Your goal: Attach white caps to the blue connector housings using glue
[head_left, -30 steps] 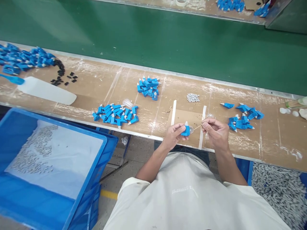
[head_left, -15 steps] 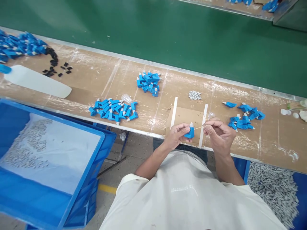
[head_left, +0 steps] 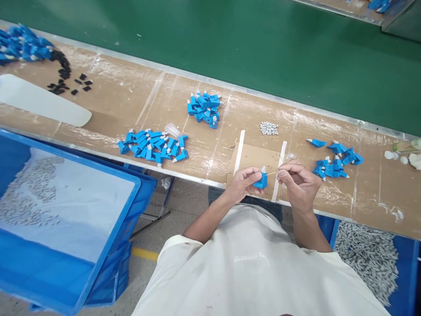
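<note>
Over a taped cardboard piece point(head_left: 256, 153) at the table's front edge, my left hand point(head_left: 245, 184) grips a blue part point(head_left: 262, 180) with a white tip pointing away from me. My right hand point(head_left: 297, 182), to its right, pinches a thin wooden stick point(head_left: 272, 173). The stick's left end meets the upper right side of the blue part. Small grey-white pieces point(head_left: 269, 128) lie in a patch behind the cardboard.
Blue parts lie in piles at centre point(head_left: 204, 107), left point(head_left: 154, 145) and right point(head_left: 338, 160). Black pieces point(head_left: 64, 70) and a white bottle point(head_left: 42, 101) are far left. Blue bins point(head_left: 121, 210) stand below the table; a green surface point(head_left: 230, 48) runs behind.
The camera view has shifted slightly. Both hands keep their grips, and the stick stays against the blue part at a slightly different angle.
</note>
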{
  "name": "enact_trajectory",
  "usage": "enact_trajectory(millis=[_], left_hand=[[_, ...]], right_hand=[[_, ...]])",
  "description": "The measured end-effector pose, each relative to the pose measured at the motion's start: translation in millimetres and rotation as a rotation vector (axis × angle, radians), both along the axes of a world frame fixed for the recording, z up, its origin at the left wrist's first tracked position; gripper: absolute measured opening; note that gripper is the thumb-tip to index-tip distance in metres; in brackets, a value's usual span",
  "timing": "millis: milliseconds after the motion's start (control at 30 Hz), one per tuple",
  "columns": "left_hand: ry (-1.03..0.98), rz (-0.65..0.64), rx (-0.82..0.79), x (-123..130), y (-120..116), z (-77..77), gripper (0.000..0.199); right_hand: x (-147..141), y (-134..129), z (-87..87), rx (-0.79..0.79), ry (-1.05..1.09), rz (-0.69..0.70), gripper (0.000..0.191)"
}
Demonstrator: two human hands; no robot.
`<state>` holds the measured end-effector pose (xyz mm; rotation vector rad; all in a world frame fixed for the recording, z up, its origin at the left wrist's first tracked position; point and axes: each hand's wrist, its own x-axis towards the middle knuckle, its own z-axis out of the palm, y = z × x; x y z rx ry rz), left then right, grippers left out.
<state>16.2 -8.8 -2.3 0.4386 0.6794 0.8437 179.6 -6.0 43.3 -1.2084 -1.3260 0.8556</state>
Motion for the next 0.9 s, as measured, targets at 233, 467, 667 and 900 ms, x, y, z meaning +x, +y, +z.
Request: enact_trajectory(millis=[233,467,667,900], left_hand=[[-0.005,-0.016,-0.009,-1.0,1.1,-1.9,0.057],[-0.024,-0.027,-0.004,-2.1,0.8,-3.4,0.056],[-0.019,-0.032,-0.01,-2.5,0.3,-5.5,0.057],[0.023,0.097,-0.046,-11.0,6.1,-12.8,0.052]], right_hand=[[-0.2,-1.9,0.6,0.094,-0.082,0.026,0.008],[-1.1,-2.9,2.3,0.148,-0.175,0.037,0.007],[-3.0,-3.1,3.4,0.112,-0.186,0.018,0.019],[3.6,0.5,-11.1,0.085,0.017,-0.091,0.006]])
